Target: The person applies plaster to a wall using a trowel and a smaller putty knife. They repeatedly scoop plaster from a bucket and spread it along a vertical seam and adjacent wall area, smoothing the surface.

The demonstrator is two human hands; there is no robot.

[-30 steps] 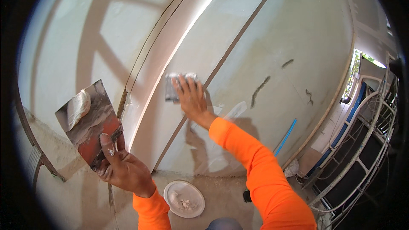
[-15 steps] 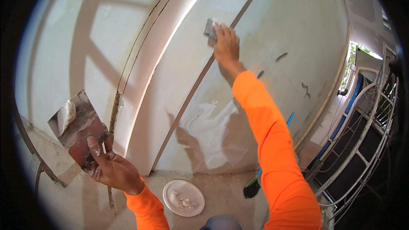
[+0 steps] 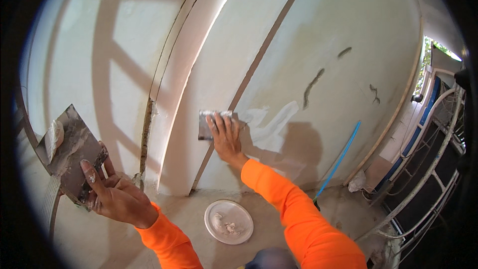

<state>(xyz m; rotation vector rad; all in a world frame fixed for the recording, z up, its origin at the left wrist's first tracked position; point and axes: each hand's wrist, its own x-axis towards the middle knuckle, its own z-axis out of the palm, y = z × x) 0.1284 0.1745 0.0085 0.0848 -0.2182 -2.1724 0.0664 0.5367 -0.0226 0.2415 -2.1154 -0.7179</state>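
Observation:
My left hand point(image 3: 122, 197) grips a flat, square metal putty plate point(image 3: 82, 144) by its lower corner, thumb on top. A thick dollop of whitish putty point(image 3: 55, 140) sits near the plate's far left edge, and thinner smears cover the rest. With its fingers spread over the back, my right hand point(image 3: 226, 139) presses a wide putty knife blade point(image 3: 207, 126) flat against the pale wall point(image 3: 343, 94). The blade lies over a brown groove point(image 3: 271, 35) running slantwise up the wall. Any handle is hidden under my palm. Wet whitish patches point(image 3: 279, 122) show right of this hand.
A round whitish lid or tray point(image 3: 210, 219) with putty lumps lies on the floor below my hands. A blue stick handle point(image 3: 341, 154) leans on the wall at right. Bent metal scaffold tubes point(image 3: 423, 169) stand farther right. A pale wall ledge point(image 3: 174, 94) rises at left.
My right hand has slid the putty knife down the wall along the groove. The left hand still holds up the plate, slightly farther left in the picture. The whole view has shifted a little.

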